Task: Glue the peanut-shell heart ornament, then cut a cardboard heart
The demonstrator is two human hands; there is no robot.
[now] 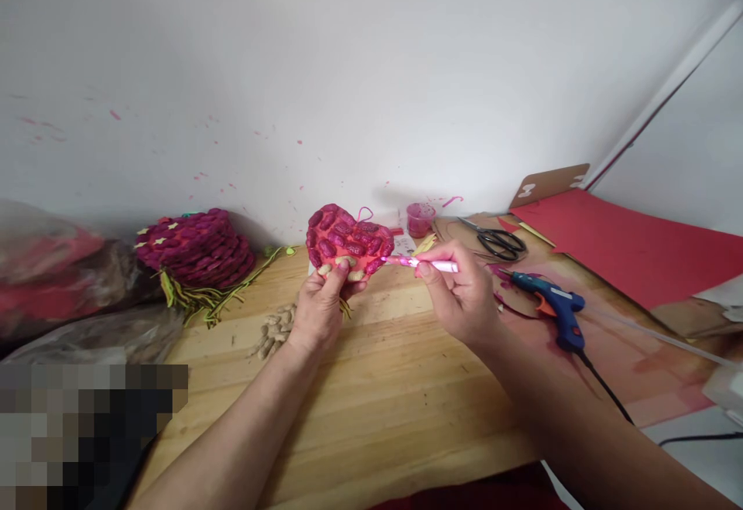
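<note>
A red heart-shaped piece (348, 241) covered with peanuts is held up above the wooden table by my left hand (325, 301), thumb on its lower front. Most of its peanuts are painted magenta; a few near the bottom tip are bare tan. My right hand (461, 289) pinches a white-handled brush (442, 265) whose pink-coated tip touches the heart's lower right edge. A thin pink loop (364, 214) rises from the heart's top. Behind the hands, by the wall, stands a clear cup with magenta paint (420, 220).
Loose peanuts (275, 330) lie left of my left forearm. Farther left are stacked painted hearts (200, 251) with green tassels, and plastic bags (52, 278). At the right are black scissors (500, 243), a blue glue gun (551, 301) with its cord, and red sheets (632, 235).
</note>
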